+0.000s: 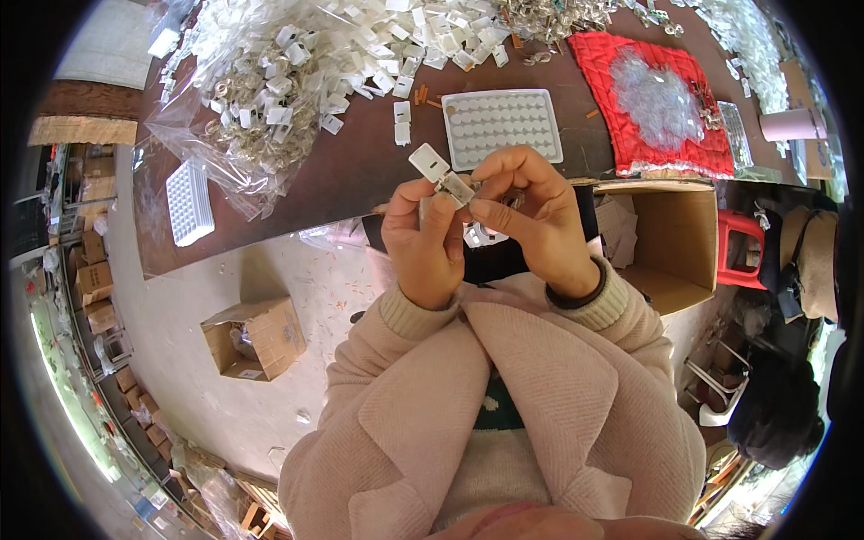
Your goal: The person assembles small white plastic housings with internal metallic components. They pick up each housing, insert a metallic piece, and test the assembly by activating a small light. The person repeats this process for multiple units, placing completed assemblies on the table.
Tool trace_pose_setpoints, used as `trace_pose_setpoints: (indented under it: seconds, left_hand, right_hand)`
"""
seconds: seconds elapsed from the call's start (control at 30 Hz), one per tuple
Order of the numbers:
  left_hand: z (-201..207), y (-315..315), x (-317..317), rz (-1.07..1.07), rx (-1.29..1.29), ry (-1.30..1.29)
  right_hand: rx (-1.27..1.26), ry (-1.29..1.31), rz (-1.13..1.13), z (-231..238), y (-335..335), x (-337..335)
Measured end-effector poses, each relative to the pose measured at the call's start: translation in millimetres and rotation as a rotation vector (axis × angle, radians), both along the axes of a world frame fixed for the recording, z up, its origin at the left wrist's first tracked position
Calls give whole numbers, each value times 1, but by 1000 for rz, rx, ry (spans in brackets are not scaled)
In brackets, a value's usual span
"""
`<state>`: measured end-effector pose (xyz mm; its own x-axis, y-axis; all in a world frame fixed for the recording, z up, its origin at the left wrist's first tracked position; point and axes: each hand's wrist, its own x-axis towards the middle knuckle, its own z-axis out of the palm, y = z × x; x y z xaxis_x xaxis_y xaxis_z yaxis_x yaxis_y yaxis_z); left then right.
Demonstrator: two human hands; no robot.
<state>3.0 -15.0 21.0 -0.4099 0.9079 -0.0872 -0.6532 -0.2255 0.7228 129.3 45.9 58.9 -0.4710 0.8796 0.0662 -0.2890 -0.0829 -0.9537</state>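
Just above the table's near edge, my left hand (421, 241) pinches a small white hinged plastic case (430, 163) between thumb and fingers. The case is unfolded, its two halves lying end to end. Against its lower half, my right hand (540, 220) has thumb and forefinger drawn together. Something small and shiny shows among the right fingers, mostly hidden by them. Behind my hands lies a white tray (502, 126) with rows of small hollows. Another unfolded white case (402, 123) rests on the brown table beyond my left hand.
White cases (382, 40) heap up at the back, beside shiny metal pieces (243, 103) and clear plastic. Stacked white trays (189, 205) stand left. On the right are a red cloth (598, 85) bearing clear film, a cardboard box (675, 243) and a red stool (740, 250).
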Motion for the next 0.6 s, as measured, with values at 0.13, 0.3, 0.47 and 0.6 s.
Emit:
trace_pose_setpoints:
  seconds: [0.13, 0.3, 0.47, 0.6]
  left_hand:
    - [-5, 0, -2, -10, 26, -8]
    - [-14, 1, -4, -28, 34, 8]
    - [-16, 5, -9, -15, -8, 23]
    - [-15, 11, -22, 15, -65, 8]
  right_hand:
    - [91, -76, -62, -7, -6, -2]
    - [593, -427, -150, -5, -5, 1]
    - [696, -528, -200, 2, -2, -8]
    - [630, -526, -201, -1, 22, -18]
